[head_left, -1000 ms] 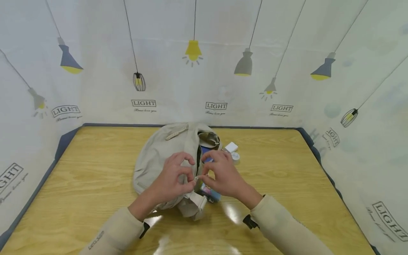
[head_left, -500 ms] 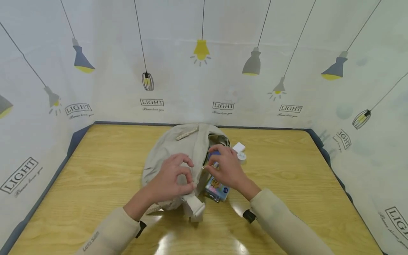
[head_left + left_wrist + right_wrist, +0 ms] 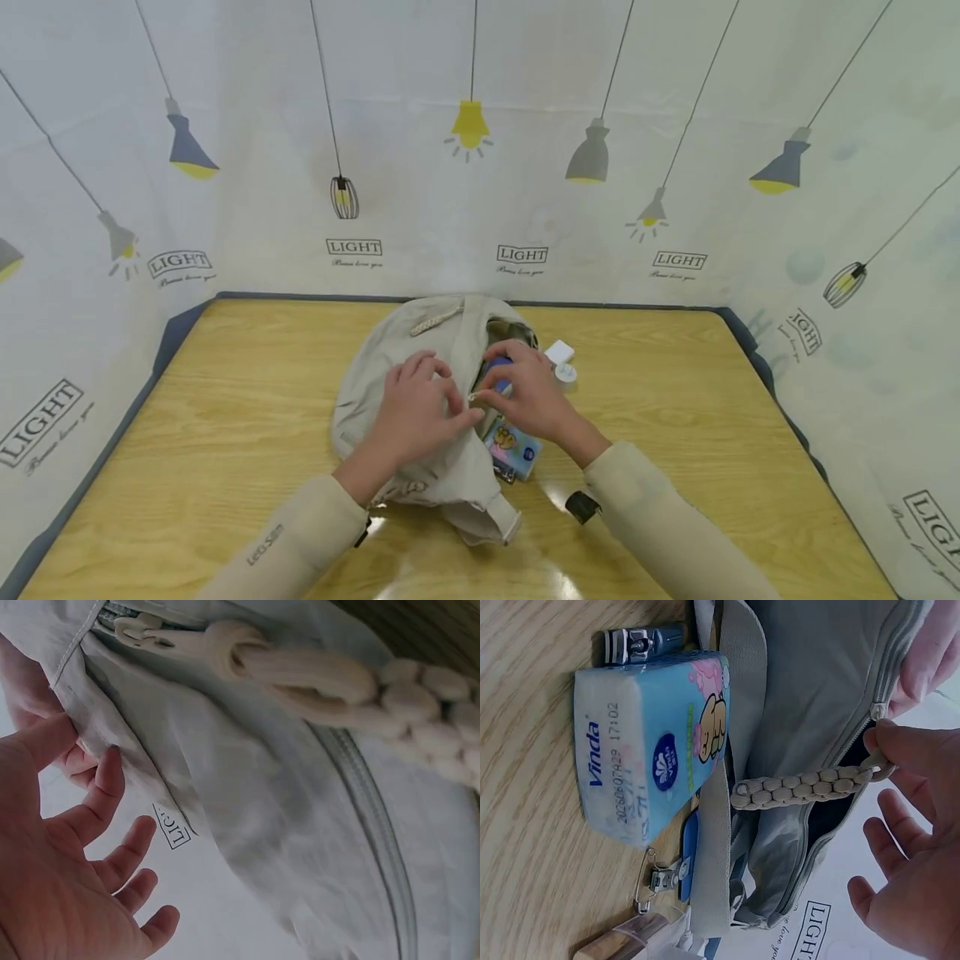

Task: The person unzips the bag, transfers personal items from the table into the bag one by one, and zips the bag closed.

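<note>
A beige fabric bag [image 3: 405, 392] lies on the wooden table, its side zipper partly open. My right hand [image 3: 536, 396] pinches the zipper's slider end between thumb and forefinger; a braided cord pull [image 3: 802, 789] hangs from there across the opening. Close beside it, my left hand [image 3: 420, 408] pinches the bag's fabric edge near the zipper with thumb and forefinger, other fingers spread, as the left wrist view [image 3: 82, 847] shows. Another braided pull [image 3: 315, 675] crosses that view. Something blue [image 3: 497, 367] shows at the opening, partly hidden by my right hand.
Beside the bag lie a Vinda tissue pack [image 3: 652, 742], a nail clipper [image 3: 641, 645], a safety pin [image 3: 643, 881] and a blue item with a metal clip [image 3: 686, 862]. Farther back are a white box [image 3: 560, 352] and a round white item [image 3: 566, 373]. A strap [image 3: 487, 521] hangs toward the front.
My right hand has moved away from me along the zipper with the pull. My left hand dropped behind near the strap, then came up and right to the fabric beside my right hand.
</note>
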Action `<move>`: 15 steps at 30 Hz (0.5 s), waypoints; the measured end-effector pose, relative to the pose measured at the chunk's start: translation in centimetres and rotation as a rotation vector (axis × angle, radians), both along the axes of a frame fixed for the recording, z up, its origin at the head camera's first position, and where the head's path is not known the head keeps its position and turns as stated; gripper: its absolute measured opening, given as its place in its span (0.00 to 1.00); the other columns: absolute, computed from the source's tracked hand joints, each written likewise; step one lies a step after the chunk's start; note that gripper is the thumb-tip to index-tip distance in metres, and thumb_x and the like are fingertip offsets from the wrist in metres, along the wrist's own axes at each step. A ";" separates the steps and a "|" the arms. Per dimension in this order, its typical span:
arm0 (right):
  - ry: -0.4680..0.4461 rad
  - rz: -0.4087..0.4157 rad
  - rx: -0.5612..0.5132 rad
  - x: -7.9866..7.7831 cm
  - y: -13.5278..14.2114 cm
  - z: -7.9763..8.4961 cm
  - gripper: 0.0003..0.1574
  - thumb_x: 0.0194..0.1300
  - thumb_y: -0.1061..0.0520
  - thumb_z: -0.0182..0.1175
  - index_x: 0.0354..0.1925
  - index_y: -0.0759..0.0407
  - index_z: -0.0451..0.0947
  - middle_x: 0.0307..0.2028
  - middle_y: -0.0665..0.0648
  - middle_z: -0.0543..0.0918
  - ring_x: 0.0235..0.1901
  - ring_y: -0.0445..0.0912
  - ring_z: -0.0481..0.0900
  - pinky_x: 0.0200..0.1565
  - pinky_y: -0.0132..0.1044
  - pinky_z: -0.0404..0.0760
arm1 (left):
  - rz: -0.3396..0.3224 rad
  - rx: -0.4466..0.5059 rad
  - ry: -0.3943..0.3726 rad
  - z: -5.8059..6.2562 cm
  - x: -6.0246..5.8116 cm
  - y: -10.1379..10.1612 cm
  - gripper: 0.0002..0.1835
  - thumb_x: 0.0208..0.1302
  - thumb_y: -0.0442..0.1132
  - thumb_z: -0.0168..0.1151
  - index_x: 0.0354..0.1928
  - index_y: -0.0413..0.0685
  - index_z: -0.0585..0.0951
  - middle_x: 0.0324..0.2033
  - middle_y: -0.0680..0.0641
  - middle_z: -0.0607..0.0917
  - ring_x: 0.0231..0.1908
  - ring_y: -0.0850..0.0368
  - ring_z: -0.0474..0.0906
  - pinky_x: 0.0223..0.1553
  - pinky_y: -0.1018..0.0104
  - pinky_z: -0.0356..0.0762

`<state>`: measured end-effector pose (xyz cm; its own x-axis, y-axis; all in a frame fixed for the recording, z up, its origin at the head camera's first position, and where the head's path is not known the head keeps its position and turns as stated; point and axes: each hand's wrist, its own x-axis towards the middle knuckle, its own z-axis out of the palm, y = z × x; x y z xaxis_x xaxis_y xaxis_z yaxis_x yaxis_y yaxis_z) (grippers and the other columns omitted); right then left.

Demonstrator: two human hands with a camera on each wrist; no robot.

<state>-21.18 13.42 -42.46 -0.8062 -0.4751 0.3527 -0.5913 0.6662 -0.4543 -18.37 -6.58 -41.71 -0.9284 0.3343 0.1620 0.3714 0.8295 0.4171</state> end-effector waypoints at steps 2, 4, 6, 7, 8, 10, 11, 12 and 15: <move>-0.009 -0.004 0.000 0.0 0.0 0.0 0.07 0.60 0.50 0.68 0.27 0.48 0.84 0.55 0.56 0.78 0.59 0.54 0.73 0.61 0.64 0.62 | -0.003 -0.009 0.008 -0.1 -0.1 0.2 0.17 0.58 0.60 0.64 0.17 0.64 0.79 0.52 0.49 0.78 0.69 0.45 0.59 0.65 0.38 0.55; -0.006 -0.011 0.002 0.1 0.0 0.0 0.07 0.60 0.50 0.68 0.27 0.48 0.84 0.54 0.55 0.79 0.59 0.54 0.73 0.61 0.62 0.62 | -0.011 -0.007 0.032 -0.3 -0.1 0.3 0.15 0.58 0.54 0.64 0.16 0.63 0.78 0.51 0.49 0.78 0.67 0.45 0.60 0.64 0.40 0.56; 0.000 -0.017 0.009 0.1 0.0 0.0 0.07 0.60 0.50 0.68 0.27 0.48 0.84 0.55 0.55 0.78 0.59 0.54 0.73 0.62 0.62 0.62 | -0.017 0.004 0.059 -0.5 -0.2 0.4 0.13 0.56 0.49 0.63 0.15 0.63 0.77 0.50 0.49 0.78 0.66 0.46 0.62 0.63 0.41 0.58; 0.009 -0.020 0.017 0.1 0.0 -0.1 0.07 0.60 0.50 0.68 0.26 0.48 0.83 0.55 0.54 0.78 0.59 0.53 0.73 0.62 0.61 0.62 | -0.021 0.013 0.078 -0.6 -0.2 0.4 0.13 0.55 0.47 0.62 0.14 0.62 0.76 0.49 0.49 0.79 0.64 0.46 0.63 0.63 0.42 0.58; 0.023 -0.023 0.027 0.1 0.0 -0.2 0.07 0.60 0.49 0.68 0.26 0.47 0.83 0.55 0.54 0.78 0.59 0.53 0.73 0.62 0.61 0.62 | -0.025 0.021 0.097 -0.7 -0.2 0.4 0.14 0.54 0.45 0.62 0.13 0.62 0.75 0.48 0.49 0.79 0.63 0.47 0.64 0.62 0.42 0.59; 0.051 -0.034 0.047 0.1 0.0 -0.4 0.08 0.60 0.49 0.68 0.26 0.47 0.83 0.55 0.54 0.78 0.59 0.53 0.72 0.62 0.61 0.61 | -0.034 0.038 0.133 -0.9 -0.2 0.4 0.15 0.53 0.43 0.62 0.11 0.61 0.74 0.47 0.50 0.79 0.60 0.47 0.66 0.60 0.42 0.60; 0.072 -0.044 0.061 0.0 0.1 -0.5 0.08 0.60 0.49 0.68 0.26 0.46 0.83 0.55 0.53 0.77 0.59 0.53 0.72 0.62 0.61 0.61 | -0.037 0.046 0.146 -1.0 -0.2 0.4 0.15 0.52 0.42 0.62 0.11 0.61 0.73 0.46 0.50 0.79 0.59 0.48 0.67 0.60 0.42 0.61; 0.094 -0.055 0.071 -0.1 0.1 -0.7 0.08 0.60 0.48 0.68 0.26 0.46 0.83 0.56 0.53 0.77 0.60 0.53 0.72 0.62 0.61 0.61 | -0.041 0.056 0.159 -1.0 -0.2 0.4 0.15 0.51 0.42 0.62 0.10 0.61 0.72 0.46 0.50 0.79 0.58 0.48 0.67 0.59 0.42 0.61; 0.153 -0.096 0.091 -0.4 0.3 -1.1 0.08 0.59 0.48 0.69 0.25 0.46 0.83 0.55 0.54 0.77 0.59 0.53 0.72 0.61 0.61 0.62 | -0.042 0.070 0.182 -1.0 -0.2 0.4 0.15 0.50 0.41 0.62 0.10 0.61 0.72 0.45 0.51 0.79 0.57 0.49 0.68 0.59 0.43 0.61</move>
<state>-21.59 13.71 -43.55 -0.7897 -0.4337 0.4339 -0.5805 0.7572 -0.2994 -18.55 -6.19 -42.75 -0.8671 0.3542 0.3502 0.4798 0.7829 0.3960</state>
